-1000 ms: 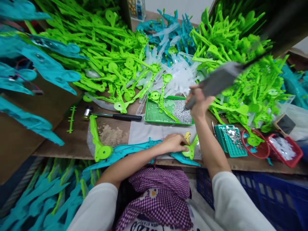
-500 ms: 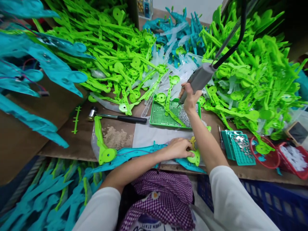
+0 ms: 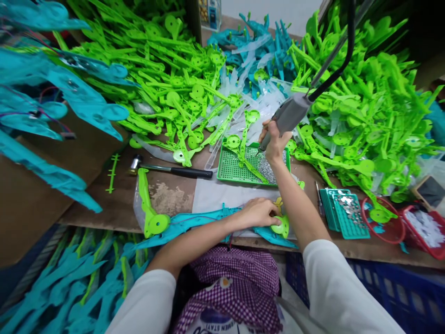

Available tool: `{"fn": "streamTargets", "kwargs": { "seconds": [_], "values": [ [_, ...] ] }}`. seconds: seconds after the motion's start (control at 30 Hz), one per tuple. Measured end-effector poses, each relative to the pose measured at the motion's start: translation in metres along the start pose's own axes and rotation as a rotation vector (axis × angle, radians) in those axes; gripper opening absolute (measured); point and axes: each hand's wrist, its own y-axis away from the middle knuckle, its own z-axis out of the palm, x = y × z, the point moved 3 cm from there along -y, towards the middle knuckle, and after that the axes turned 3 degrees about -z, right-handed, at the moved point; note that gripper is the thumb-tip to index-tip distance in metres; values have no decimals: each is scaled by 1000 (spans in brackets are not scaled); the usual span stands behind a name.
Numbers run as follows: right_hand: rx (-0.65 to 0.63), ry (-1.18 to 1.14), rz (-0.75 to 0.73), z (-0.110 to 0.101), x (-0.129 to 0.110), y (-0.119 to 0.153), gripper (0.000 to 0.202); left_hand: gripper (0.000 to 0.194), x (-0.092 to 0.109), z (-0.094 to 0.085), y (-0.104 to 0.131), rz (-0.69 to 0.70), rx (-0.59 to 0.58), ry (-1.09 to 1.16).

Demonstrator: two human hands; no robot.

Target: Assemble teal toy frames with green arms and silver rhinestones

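My right hand (image 3: 275,141) is closed round a grey electric screwdriver (image 3: 291,111) that hangs from above on a black cord. Its bit points down into a green tray (image 3: 225,172) of small silver screws (image 3: 266,168). At the front edge of the bench, my left hand (image 3: 260,214) rests over a long blue plastic part (image 3: 194,221), with thumb and fingers bent onto a lime-green round-ended piece (image 3: 282,227) at its right end. Another lime-green arm (image 3: 149,208) with a clear blade sits at the blue part's left end. My left palm hides part of the blue piece.
A hammer (image 3: 187,172) lies behind the blue part. Heaps of lime-green parts (image 3: 139,60) rise at back left and right. Teal trays (image 3: 351,218) of metal bits and red baskets (image 3: 382,236) stand at right. Blue parts (image 3: 76,88) jut in from the left.
The view has shifted very slightly. Both hands, the screwdriver and the parts stay in practically the same places.
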Motion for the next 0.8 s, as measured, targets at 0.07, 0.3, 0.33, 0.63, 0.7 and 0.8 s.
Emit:
{"fn": "streamTargets", "kwargs": {
  "seconds": [0.07,0.3,0.33,0.63,0.7,0.8],
  "values": [
    [3,6,2,-1,0,0,42,34,0,1,0,0,0,-2],
    [-16,4,16,-1,-1,1,41,33,0,0,1,-16,5,9],
    [-11,1,14,-1,-4,-1,41,34,1,0,1,-18,2,12],
    [91,-197,27,-69,-104,34,41,34,1,-1,-1,-19,3,20],
    [17,-179,81,-91,-131,74,41,33,1,0,-2,-31,1,14],
    [-5,-119,148,-116,-154,131,46,30,2,1,-2,-26,18,16]
  ]
}}
